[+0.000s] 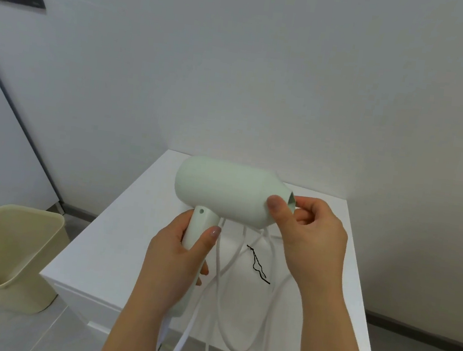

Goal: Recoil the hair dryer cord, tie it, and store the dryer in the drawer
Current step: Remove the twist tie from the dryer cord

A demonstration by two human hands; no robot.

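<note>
Left hand [182, 259] grips dryer [228, 192] handle; right hand [311, 231] pinches nozzle, seemingly.

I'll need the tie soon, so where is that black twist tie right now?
In the head view, the black twist tie lies on the white cabinet top, below the hair dryer, among the loose white cord, just left of the right hand.

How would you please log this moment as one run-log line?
left hand: holds dryer handle | right hand: grips nozzle end | cord: loose, uncoiled | tie: on cabinet | drawer: not visibly open
</note>
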